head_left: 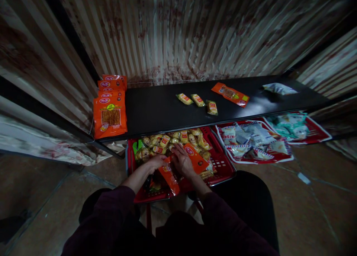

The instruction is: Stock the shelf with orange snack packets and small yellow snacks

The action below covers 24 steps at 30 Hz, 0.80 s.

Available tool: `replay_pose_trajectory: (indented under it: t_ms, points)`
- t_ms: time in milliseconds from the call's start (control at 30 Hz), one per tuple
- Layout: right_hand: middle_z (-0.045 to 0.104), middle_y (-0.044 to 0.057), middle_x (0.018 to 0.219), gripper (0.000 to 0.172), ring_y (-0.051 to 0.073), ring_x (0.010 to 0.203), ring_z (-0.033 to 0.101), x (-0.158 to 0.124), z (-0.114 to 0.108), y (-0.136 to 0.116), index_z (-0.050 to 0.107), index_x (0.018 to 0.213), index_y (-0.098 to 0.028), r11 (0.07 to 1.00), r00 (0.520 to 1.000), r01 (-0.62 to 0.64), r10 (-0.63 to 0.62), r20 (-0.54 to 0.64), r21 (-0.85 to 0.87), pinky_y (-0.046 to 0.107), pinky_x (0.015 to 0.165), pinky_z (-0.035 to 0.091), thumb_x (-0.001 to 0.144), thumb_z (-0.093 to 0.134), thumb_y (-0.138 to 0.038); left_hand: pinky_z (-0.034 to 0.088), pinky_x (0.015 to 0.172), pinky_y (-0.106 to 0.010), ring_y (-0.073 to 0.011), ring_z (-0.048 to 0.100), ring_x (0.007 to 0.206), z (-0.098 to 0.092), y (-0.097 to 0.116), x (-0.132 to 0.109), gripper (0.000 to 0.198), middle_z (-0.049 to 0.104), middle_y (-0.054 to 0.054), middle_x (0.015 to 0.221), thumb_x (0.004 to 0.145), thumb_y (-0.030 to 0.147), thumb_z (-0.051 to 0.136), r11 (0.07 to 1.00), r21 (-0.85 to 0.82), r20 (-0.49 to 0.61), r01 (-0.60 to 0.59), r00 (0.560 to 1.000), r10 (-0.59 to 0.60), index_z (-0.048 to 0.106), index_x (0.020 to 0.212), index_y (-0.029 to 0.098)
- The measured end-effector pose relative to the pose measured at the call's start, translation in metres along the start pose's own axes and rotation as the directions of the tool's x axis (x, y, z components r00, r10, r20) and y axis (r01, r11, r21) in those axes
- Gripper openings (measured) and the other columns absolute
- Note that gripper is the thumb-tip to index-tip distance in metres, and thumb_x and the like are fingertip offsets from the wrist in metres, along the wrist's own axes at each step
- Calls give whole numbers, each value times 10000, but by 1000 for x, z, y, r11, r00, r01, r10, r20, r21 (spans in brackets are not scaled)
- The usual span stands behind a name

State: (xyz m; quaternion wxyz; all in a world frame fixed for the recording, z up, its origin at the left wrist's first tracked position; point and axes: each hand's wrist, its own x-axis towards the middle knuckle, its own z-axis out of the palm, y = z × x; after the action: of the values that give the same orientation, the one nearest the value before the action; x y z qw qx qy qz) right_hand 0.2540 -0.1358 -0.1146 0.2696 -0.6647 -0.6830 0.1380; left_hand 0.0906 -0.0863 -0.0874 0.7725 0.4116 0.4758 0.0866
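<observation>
Both my hands reach into a red shopping basket (223, 166) on the floor under a black shelf (156, 109). My left hand (156, 162) is closed on the upper edge of an orange snack packet (170, 178). My right hand (182, 162) lies over the orange packets, fingers curled on another orange packet (196, 158). Several small yellow snack packs (173, 140) fill the back of the basket.
A stack of orange packets (110, 111) stands at the shelf's left end. Three yellow packs (198, 100), one flat orange packet (230, 94) and a pale wrapper (279, 88) lie on the shelf. Red trays of pale packets (252, 142) and teal packets (292, 125) sit below. A corrugated wall rises behind.
</observation>
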Motion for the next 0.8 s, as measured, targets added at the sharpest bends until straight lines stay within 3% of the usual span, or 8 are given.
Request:
replay_pose_trajectory:
  t_ms: [200, 467, 800]
  points:
    - [532, 167, 1337, 407, 292, 1342, 365, -12, -11, 8, 582, 1206, -131, 994, 978, -94, 82, -193, -52, 523, 1063, 368, 854, 491, -313, 418, 581, -224, -106, 541, 553, 3, 3, -5, 231, 589, 46, 597, 533, 39, 563, 1000, -23, 41, 12, 999, -11, 560, 726, 165]
    - [368, 202, 1451, 583, 362, 1371, 270, -18, -29, 17, 471, 1298, -129, 928, 878, -360, 300, -374, -100, 594, 1057, 276, 828, 490, -473, 437, 578, -222, -108, 569, 572, 1, 8, -8, 295, 623, 30, 663, 493, 31, 544, 992, -120, 58, -48, 997, 55, 568, 752, 170]
    - [239, 270, 1487, 833, 366, 1414, 166, -3, -41, -9, 273, 1405, -58, 886, 748, -417, 461, -477, 203, 571, 1103, 190, 785, 544, -543, 425, 580, -208, -98, 574, 578, -8, 17, -14, 310, 622, 25, 701, 484, 67, 620, 961, -244, 75, -126, 986, 148, 550, 769, 166]
